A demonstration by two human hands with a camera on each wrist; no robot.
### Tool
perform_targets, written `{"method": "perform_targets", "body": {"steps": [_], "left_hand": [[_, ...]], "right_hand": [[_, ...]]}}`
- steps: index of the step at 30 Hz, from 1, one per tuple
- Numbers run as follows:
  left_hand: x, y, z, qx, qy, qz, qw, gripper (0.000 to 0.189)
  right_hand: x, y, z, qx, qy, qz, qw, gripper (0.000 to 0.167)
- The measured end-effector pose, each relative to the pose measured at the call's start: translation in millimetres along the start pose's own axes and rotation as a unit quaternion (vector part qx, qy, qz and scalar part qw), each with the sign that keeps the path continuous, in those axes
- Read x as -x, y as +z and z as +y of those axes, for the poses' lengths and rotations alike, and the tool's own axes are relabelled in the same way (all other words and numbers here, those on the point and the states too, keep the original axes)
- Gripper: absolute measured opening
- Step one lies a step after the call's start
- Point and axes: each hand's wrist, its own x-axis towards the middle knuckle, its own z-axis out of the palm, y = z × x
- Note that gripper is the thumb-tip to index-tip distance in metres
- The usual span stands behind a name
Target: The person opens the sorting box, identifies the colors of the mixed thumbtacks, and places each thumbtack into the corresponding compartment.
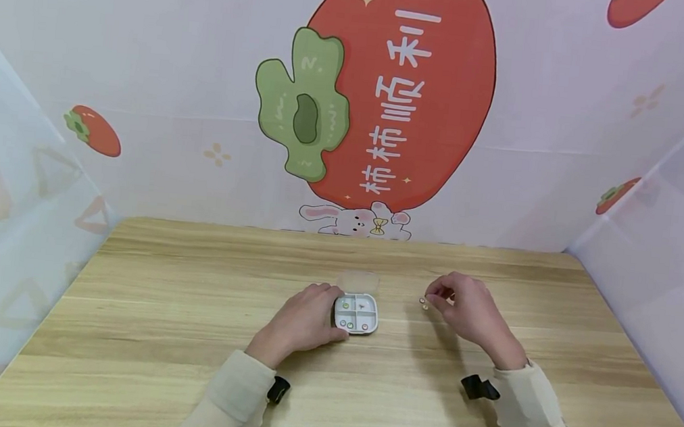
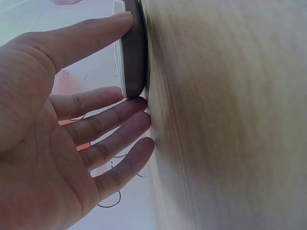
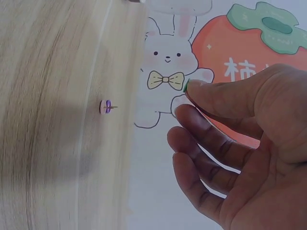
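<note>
My case, a small white one with four compartments, sits about midway between the left and right edges of the counter, nearer the back edge than to me, its clear lid folded open toward that back edge. My left hand grasps the case by its left side, thumb at the near corner and fingers reaching round to the far one. My right hand, off toward the counter's right edge, pinches a tiny green piece between thumb and forefinger; only a sliver shows past my thumb, so I can't tell its full shape. Just beside those fingertips two loose pieces lie on the wood, and from my right wrist I can make out one with a purple part and a thin pin pointing up. As for how far along I am, I count five pieces inside: one in the back left compartment, one in the back right, two in the front left, one in the front right. They are too small to tell exactly what they are, though they look like little studs. I'd judge the filling to be past halfway: what seems left is the piece in my fingers, the two on the counter, and perhaps closing the lid, which isn't done yet.
</note>
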Motion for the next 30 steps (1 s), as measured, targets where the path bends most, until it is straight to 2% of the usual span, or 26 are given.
{"method": "perform_targets", "body": {"steps": [9,30], "left_hand": [[0.4,0.4,-0.5,0.001,0.000,0.000,1.0000,0.061],[1.5,0.0,0.0,0.002,-0.004,0.001,1.0000,0.063]], "right_hand": [[0.6,1.7,-4.1,-0.010,-0.024,0.000,0.9997,0.007],[1.0,3.6,-14.3,-0.030,-0.039,-0.006,0.9987,0.009]]}}
